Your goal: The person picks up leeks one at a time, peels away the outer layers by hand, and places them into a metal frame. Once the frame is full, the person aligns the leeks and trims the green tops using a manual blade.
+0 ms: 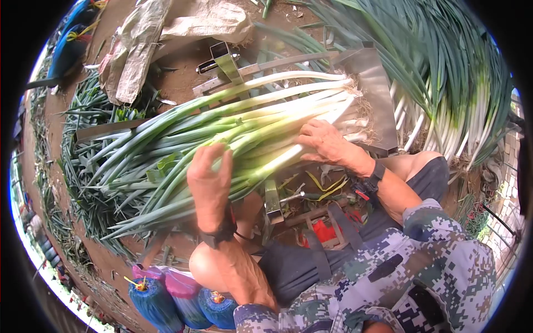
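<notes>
A large bundle of long green onions (239,130) lies slantwise in front of me, white root ends to the right and green leaves to the left. It rests on a metal rack with a flat metal end plate (377,94) by the roots. My left hand (210,175) is over the green part of the bundle, fingers curved and thumb apart, with nothing visible between them. On the white stalks, my right hand (325,145) has its fingers bent round the near side of some of them. The stalks partly hide its fingertips.
A big heap of green onions (461,83) lies at upper right. Pale woven sacks (139,50) are at upper left, above piled green leaves (83,161). Blue-wrapped rolls (152,302) stand near my left knee. A metal bracket (225,61) rises behind the bundle.
</notes>
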Demonstrator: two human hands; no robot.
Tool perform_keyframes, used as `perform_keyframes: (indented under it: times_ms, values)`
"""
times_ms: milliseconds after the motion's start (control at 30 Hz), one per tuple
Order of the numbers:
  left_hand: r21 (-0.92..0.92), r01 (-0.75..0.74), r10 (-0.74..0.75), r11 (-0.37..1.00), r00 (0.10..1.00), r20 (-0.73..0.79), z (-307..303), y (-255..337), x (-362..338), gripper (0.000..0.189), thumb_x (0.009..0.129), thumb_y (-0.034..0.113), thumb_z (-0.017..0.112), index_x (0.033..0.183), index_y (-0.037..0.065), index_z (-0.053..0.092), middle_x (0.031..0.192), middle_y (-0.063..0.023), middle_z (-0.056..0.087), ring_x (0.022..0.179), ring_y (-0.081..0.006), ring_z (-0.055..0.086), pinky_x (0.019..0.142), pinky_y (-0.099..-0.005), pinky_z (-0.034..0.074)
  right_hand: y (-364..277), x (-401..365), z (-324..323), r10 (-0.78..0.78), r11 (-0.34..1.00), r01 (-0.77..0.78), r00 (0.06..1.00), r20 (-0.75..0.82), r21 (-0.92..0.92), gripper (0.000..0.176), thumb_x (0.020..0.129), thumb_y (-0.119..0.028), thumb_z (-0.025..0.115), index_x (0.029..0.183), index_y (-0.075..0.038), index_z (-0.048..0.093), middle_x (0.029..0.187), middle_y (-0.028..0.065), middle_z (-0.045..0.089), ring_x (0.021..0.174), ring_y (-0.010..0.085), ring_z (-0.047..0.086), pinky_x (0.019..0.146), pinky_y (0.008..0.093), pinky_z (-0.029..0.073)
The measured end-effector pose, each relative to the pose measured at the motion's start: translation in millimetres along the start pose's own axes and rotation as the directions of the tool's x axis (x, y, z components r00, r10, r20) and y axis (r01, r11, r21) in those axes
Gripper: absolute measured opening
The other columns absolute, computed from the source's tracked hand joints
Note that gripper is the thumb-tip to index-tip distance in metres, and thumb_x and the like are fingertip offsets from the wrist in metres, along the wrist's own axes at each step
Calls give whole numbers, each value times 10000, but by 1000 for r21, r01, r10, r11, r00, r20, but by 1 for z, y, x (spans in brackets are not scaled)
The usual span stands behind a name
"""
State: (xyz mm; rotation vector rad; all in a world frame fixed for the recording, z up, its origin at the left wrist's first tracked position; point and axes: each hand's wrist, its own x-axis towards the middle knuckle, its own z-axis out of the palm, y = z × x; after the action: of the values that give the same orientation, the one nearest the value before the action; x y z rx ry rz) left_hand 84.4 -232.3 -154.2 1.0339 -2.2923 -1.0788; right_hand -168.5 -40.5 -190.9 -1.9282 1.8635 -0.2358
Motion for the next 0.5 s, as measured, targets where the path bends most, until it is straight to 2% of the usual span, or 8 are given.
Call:
perform_keyframes:
  times_ms: [67,100,167,200,267,367,467,500]
  values:
    - [259,-154,166,953,986,-26,7,5,-17,295,751,79,797,1022,62,681,1007,-104,657,969,-307,625,870,-403,496,5,2,2,-22,998,25,999,-50,59,390,756,-359,786,1048,-132,662,937,73,595,982,295,576,873,428,477]
    - [281,-134,137,950,991,9,14,0,-22,391,718,115,813,1079,79,668,1144,-111,623,1098,-340,562,959,-451,442,4,1,5,17,995,-12,999,-46,96,376,772,-370,774,1043,-134,665,928,75,594,968,298,577,867,429,477]
    - [386,-123,124,914,992,23,27,0,-18,430,711,128,818,1108,88,659,1181,-119,601,1123,-341,547,973,-453,430,7,0,8,103,983,-95,994,-40,155,354,803,-394,751,1033,-138,669,911,80,592,940,303,579,854,431,478]
    - [436,-117,114,892,993,32,33,0,-17,449,708,135,821,1122,92,654,1200,-123,590,1136,-342,539,980,-455,424,8,-3,8,68,992,-65,997,-31,104,348,812,-400,744,1031,-139,673,907,80,592,928,305,580,842,429,481]
    - [462,-84,103,883,995,-16,47,-5,-14,478,713,157,825,1151,96,644,1219,-130,572,1145,-351,530,992,-468,412,10,-8,11,-6,1000,6,1000,-11,7,338,829,-412,731,1025,-141,679,898,81,594,905,307,580,819,425,486]
    - [437,-65,113,897,990,-83,60,-5,-6,463,735,174,820,1155,92,644,1228,-132,574,1153,-348,532,992,-474,412,11,-15,24,49,996,-47,998,-34,70,324,831,-396,731,994,-120,686,941,84,613,915,297,578,823,431,476]
    - [515,-133,190,847,980,-59,68,-1,10,547,783,283,797,1261,97,609,1311,-153,564,1246,-353,500,1105,-499,328,21,-19,37,39,997,-31,990,-138,64,342,824,-435,720,980,-132,687,907,66,603,904,278,577,811,418,474]
    - [507,-112,123,855,992,13,71,-2,14,580,808,339,772,1300,96,586,1340,-162,556,1283,-355,481,1139,-518,283,22,-19,38,39,998,-30,982,-187,53,354,819,-463,717,960,-139,690,886,54,595,890,265,577,802,403,472]
